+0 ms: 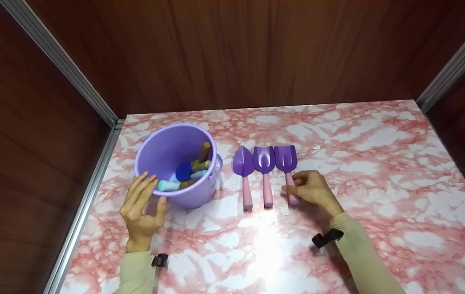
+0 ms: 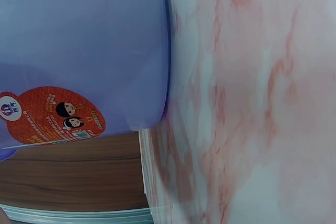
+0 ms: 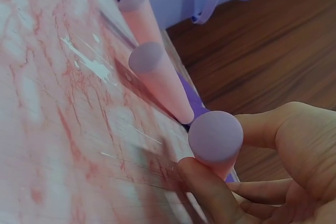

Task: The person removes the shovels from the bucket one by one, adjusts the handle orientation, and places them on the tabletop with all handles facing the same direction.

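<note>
A purple bucket (image 1: 193,198) stands on the left, holding several tools with light blue, brown and dark blue parts. My left hand (image 1: 140,212) is at the near left of its rim, fingers fairly straight and fingertips by the edge. Right of the bucket, three small garden tools with purple blades and pink handles lie in a row: a pointed trowel (image 1: 243,161), a middle shovel (image 1: 264,159) and a right-hand shovel (image 1: 285,158). With thumb and fingers my right hand (image 1: 314,190) pinches the right-hand shovel's pink handle (image 3: 223,167).
All of this is on a red-and-white marbled table (image 1: 379,171). A dark wood panel (image 1: 256,53) rises behind it, with more panels and metal edge strips (image 1: 77,81) at both sides. An orange-red label (image 2: 55,116) is on the bucket's side.
</note>
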Motion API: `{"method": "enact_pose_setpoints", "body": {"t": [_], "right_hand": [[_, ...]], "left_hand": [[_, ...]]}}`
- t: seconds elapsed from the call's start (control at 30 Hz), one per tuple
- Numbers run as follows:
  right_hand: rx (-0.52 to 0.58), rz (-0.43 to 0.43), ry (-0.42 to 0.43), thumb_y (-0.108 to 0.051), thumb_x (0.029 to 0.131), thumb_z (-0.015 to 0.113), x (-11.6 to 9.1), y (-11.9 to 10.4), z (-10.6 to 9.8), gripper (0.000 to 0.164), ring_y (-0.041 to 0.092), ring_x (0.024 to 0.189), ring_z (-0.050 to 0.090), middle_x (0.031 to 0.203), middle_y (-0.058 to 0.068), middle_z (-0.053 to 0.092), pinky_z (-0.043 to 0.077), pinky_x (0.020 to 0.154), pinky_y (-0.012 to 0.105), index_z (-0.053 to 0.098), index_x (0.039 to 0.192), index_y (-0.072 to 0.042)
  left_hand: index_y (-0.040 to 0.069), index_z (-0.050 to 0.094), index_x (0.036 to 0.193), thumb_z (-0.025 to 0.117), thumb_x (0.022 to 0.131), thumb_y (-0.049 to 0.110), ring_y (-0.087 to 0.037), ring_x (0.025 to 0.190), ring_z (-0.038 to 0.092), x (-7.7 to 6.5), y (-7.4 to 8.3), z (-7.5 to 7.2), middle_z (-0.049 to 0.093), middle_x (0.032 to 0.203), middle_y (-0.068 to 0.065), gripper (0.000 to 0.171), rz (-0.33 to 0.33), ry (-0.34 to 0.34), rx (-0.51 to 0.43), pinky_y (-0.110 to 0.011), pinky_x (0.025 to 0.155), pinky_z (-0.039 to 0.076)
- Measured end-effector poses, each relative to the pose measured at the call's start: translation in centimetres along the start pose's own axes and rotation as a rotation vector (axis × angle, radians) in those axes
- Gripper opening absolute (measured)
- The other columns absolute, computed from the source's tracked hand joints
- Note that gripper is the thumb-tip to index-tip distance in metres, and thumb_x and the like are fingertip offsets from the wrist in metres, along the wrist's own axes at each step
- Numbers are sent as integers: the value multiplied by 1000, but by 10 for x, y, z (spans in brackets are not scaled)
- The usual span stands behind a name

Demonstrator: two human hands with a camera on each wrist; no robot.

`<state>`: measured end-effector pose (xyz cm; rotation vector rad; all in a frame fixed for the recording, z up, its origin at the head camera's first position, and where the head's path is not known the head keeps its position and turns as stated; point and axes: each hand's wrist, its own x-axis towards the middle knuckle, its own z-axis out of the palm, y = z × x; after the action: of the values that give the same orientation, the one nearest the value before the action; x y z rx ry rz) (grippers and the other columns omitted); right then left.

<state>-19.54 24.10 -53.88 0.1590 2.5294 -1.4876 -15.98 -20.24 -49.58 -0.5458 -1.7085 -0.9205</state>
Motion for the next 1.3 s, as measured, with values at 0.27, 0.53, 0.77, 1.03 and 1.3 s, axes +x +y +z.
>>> {"method": "enact_pose_setpoints", "body": {"t": [0.27,0.53,0.77,1.03,1.3], "right_hand": [[-90,-88,-10,-30,89,86,-3,-1,1,54,26,99,71,111,16,77,60,82,25,69,129,2],[-157,-162,28,-23,89,85,-10,-1,1,59,31,102,71,116,21,75,62,93,42,64,136,5],[-252,-199,94,-21,91,84,-10,-18,3,55,39,106,71,121,27,68,63,94,53,64,135,5],[-271,-338,47,-10,93,79,3,-54,1,49,41,100,75,120,29,71,68,86,50,63,135,11],[-350,-478,-1,-5,93,75,19,-94,10,37,35,94,70,113,25,73,64,81,47,69,127,8]], "left_hand": [[-10,79,104,71,92,27,-57,105,70,-1,-1,0,78,104,-29,40,6,-5,4,-65,113,54],[-10,79,105,71,91,26,-56,106,71,-3,-3,1,78,105,-29,39,10,-23,5,-56,119,52],[-6,81,107,70,94,34,-52,107,73,-11,-21,-3,80,109,-24,44,50,-45,71,-66,109,56],[-3,81,112,70,97,39,-47,108,76,-13,-32,-9,80,111,-21,46,138,-93,126,-63,102,62],[-2,82,111,73,95,46,-44,102,78,-2,-39,-18,81,108,-19,51,251,-153,144,-62,95,65]]}}
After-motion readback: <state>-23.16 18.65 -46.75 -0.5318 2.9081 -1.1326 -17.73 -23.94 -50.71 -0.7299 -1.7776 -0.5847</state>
